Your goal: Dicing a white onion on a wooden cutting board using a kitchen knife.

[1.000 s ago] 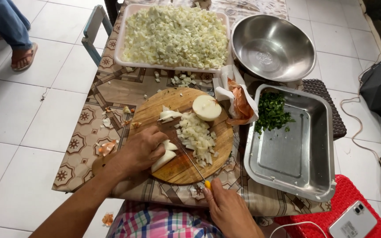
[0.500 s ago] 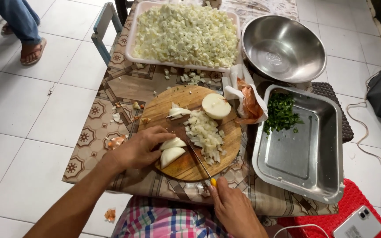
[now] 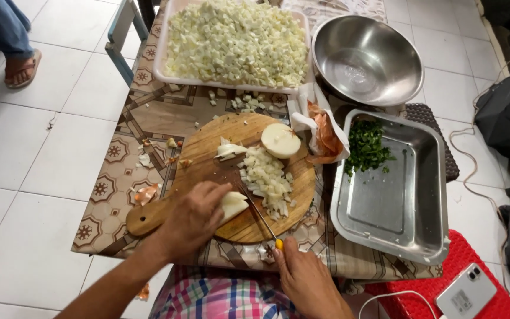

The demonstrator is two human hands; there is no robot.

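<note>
Dicing in progress. Left hand (image 3: 193, 218) presses an onion piece (image 3: 233, 205) onto the cutting board (image 3: 208, 168) at 6 o'clock; right hand (image 3: 305, 277) grips the knife (image 3: 259, 214) alongside. Diced heap (image 3: 267, 177) centre. The next cut likely needs fingertips tucked clear.

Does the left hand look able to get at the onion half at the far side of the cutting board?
Probably yes. The left hand holds an onion piece, and the onion half lies uncovered across the cutting board, with only chopped onion between.
</note>
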